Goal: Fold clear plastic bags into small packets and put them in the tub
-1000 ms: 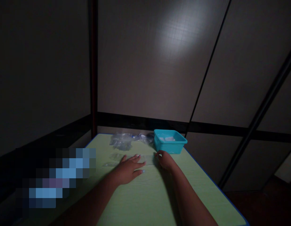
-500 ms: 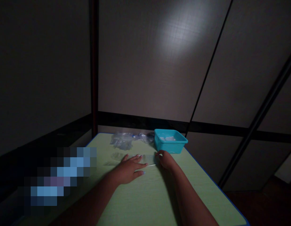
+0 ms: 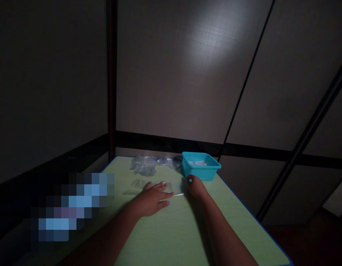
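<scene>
A clear plastic bag (image 3: 178, 188) lies stretched out flat across the pale green table (image 3: 165, 236). My left hand (image 3: 154, 199) rests on it palm down, fingers spread over its middle. At the bag's right end, my right hand (image 3: 196, 186) is closed with the fingers curled in, apparently pinching the edge; the fingertips are partly hidden. Just behind my right hand stands a turquoise plastic basket (image 3: 201, 173) with some whitish pieces inside.
Crumpled clear plastic bags (image 3: 144, 165) lie at the back left of the table, with more bunched plastic (image 3: 171, 162) beside the basket. A dark panelled wall (image 3: 171, 92) rises behind the table. A pixelated patch covers the left side.
My right hand has shifted very slightly right and its fingers have curled in more at the bag's end. My left hand stays flat on the bag.
</scene>
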Tool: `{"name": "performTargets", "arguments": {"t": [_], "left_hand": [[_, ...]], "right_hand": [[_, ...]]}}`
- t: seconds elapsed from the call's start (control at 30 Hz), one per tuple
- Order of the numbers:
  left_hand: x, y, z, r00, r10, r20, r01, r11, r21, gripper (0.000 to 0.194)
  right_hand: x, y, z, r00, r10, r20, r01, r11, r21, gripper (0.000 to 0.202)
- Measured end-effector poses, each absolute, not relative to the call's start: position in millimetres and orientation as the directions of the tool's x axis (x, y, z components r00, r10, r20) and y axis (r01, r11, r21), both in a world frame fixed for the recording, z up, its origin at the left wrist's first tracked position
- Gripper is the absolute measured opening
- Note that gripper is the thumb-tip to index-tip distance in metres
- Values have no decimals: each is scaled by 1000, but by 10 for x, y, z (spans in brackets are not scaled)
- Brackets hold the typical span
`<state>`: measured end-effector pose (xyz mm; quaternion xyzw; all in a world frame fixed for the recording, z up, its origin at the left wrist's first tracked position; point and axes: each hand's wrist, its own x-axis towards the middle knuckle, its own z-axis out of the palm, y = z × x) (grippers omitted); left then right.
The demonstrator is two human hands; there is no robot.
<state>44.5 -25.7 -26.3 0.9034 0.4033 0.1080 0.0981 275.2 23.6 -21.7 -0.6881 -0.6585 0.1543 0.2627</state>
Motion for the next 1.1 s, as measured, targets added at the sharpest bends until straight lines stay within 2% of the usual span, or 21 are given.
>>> {"name": "performTargets", "arguments": {"t": [0.2,0.4,0.7,1.1], "left_hand": [[437,-271,-258,661,741,114,699,-665,263,39],[438,-268,-268,675,728,120,687,-679,258,39],[441,-264,-274,672,731,117,691,-676,255,39],[437,-261,-263,649,751,121,718,-658,229,39]], "right_hand": [[2714,250,-249,78,997,2,749,-57,-661,18],[2695,260,-230,38,999,-30,719,-48,-694,10],[2693,269,-244,1,1000,26,764,16,-645,7],[2674,269,-215,-31,982,187,836,128,-533,5]]}}
